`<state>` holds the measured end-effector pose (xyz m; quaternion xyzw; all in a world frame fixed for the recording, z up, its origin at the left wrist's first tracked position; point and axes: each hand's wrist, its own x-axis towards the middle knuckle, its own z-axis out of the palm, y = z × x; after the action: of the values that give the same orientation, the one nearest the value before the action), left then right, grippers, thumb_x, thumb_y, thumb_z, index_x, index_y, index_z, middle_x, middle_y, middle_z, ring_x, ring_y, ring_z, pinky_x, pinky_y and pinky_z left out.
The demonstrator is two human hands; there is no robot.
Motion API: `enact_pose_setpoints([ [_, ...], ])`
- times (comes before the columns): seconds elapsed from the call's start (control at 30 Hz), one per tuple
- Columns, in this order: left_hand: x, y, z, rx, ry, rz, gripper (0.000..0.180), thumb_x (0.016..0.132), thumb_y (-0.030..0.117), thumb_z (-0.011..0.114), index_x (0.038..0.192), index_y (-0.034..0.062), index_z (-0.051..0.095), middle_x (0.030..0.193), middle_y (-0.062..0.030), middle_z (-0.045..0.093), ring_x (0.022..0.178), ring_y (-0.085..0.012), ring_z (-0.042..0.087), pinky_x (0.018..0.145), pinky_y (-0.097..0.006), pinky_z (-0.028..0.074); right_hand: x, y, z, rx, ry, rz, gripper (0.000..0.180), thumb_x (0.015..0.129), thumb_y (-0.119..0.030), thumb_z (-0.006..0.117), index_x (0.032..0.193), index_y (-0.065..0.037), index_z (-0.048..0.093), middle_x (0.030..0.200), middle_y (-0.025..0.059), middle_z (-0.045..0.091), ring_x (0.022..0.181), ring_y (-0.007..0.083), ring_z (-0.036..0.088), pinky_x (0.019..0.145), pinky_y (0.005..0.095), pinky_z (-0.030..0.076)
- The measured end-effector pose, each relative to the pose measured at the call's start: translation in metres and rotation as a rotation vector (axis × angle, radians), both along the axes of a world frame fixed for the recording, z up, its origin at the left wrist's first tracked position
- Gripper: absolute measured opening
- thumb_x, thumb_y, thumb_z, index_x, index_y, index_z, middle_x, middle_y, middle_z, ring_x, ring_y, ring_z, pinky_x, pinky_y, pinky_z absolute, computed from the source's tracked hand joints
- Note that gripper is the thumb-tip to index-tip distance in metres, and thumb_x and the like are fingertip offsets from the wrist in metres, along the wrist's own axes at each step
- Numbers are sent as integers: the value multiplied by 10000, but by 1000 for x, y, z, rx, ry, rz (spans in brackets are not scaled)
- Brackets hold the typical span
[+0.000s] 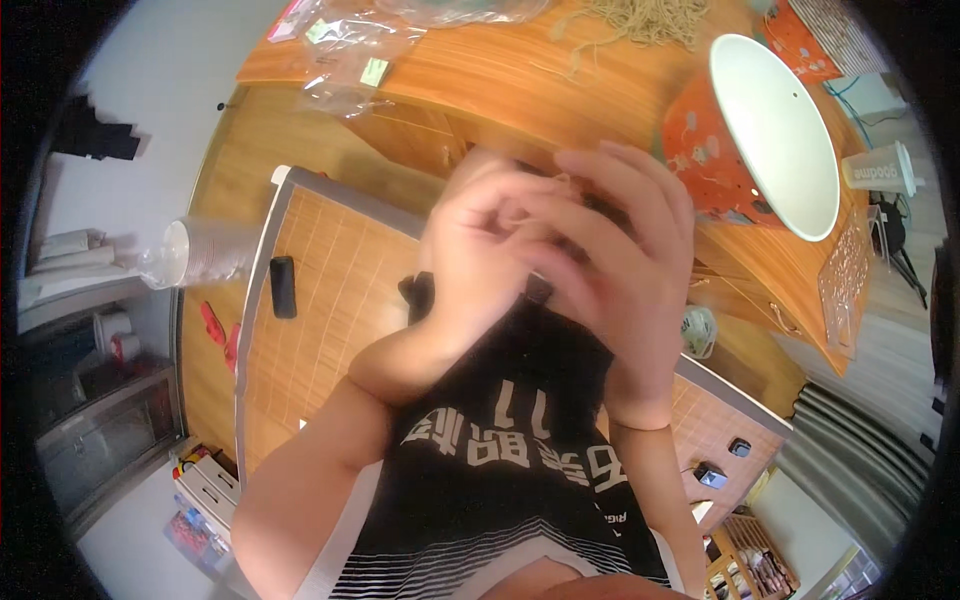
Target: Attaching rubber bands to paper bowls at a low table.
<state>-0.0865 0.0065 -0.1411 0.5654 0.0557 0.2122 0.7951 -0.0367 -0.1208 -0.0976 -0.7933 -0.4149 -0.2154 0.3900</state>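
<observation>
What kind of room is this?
Probably a room at home used for crafts. There is a wooden desk with a heap of pale strands and small plastic bags, a woven mat below, and a radiator by the wall.

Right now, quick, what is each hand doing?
Left hand: fingers curled, pinching at something tiny; what it is cannot be told.
Right hand: fingers bent toward the left hand; any hold cannot be told.
</observation>
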Motion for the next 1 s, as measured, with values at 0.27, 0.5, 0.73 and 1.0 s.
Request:
enact_pose_setpoints([
  [0.27,5,3,-4,144,113,-99,209,840,-72,700,1035,1,682,820,50,464,803,-66,491,764,-189,420,1,-10,-24,381,366,101,100,816,-99,767,909,-82,734,1045,66,674,1098,271,626,860,333,478],
  [0.5,16,6,-2,745,-283,152,652,696,161,872,1263,-9,599,1156,-147,648,1064,-285,609,939,-378,481,3,-7,-47,989,1019,284,101,995,-119,651,1020,-21,653,972,-10,634,827,51,542,743,204,447],
  [0.73,28,-15,-2,225,-152,-170,353,800,-114,725,1146,-44,694,1169,-147,661,1053,-203,638,886,-281,525,-9,-9,-47,1084,1188,234,142,1013,-150,626,1021,-18,679,972,0,684,888,68,602,802,225,492],
  [1.0,32,-24,-9,-237,-145,-274,100,914,-46,649,1005,-35,689,1095,-148,684,930,-163,645,776,-264,523,-8,-27,-52,870,845,56,115,982,-87,635,1032,-9,705,1004,56,676,920,121,622,809,265,503],
])
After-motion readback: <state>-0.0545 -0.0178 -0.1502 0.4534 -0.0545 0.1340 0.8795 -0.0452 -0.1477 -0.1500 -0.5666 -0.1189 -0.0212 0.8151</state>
